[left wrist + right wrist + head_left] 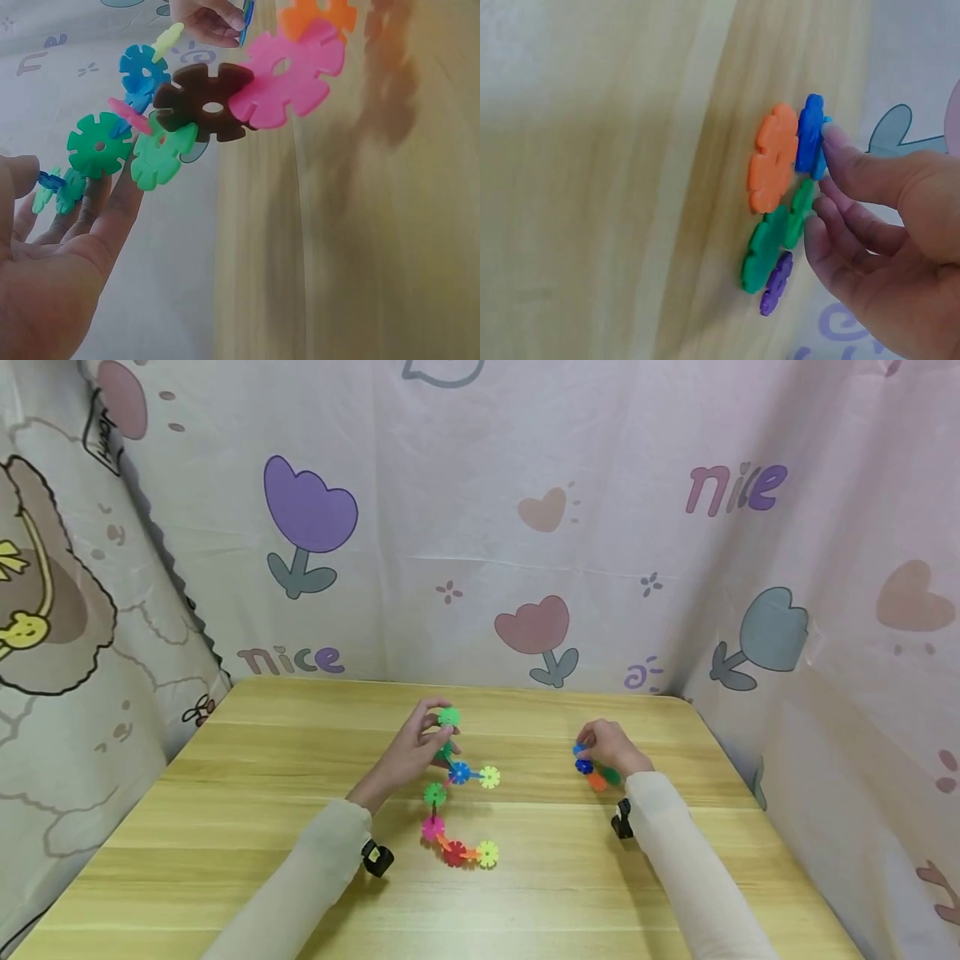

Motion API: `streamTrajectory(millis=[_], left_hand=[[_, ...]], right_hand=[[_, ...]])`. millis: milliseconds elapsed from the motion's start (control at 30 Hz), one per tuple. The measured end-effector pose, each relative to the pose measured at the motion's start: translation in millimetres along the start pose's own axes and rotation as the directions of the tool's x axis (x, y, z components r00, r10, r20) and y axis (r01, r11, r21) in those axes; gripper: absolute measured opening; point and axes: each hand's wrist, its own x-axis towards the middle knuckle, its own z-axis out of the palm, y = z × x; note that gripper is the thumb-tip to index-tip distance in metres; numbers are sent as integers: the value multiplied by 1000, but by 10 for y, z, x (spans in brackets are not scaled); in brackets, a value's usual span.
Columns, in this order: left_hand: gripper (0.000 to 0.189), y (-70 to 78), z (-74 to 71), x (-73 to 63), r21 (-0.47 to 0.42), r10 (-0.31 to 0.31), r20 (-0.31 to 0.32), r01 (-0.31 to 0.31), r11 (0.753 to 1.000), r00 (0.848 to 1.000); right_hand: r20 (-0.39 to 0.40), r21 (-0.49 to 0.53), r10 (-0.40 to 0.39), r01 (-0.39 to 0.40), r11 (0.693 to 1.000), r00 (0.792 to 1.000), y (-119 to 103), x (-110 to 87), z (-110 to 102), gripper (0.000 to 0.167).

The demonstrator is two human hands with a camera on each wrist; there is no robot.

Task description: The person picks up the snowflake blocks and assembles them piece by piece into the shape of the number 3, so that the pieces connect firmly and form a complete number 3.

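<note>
My left hand point(405, 756) holds the upper end of a chain of notched, flower-shaped plastic discs point(433, 828) in green, blue, pink, red, orange and yellow. In the left wrist view, a brown disc point(202, 94) and a pink disc point(296, 75) show in the chain, with the thumb at a small dark-blue disc point(51, 180) near its end. My right hand point(611, 747) pinches a light-blue disc point(822, 154) at the edge of a small group of loose discs. A darker blue disc point(809, 135) lies right against it, beside an orange disc point(774, 159).
Near the right hand's fingers lie two green discs, the larger one point(765, 249) next to a purple disc point(777, 283). The wooden table point(555, 893) ends at a printed curtain point(450, 527) behind and at both sides.
</note>
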Motion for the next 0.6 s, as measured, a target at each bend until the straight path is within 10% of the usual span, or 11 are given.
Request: streamTrajectory(millis=[600], left_hand=[[42, 5, 10, -15, 2, -6, -1, 6, 1000, 1000]], right_hand=[[-46, 70, -23, 26, 997, 999, -14, -9, -9, 5]])
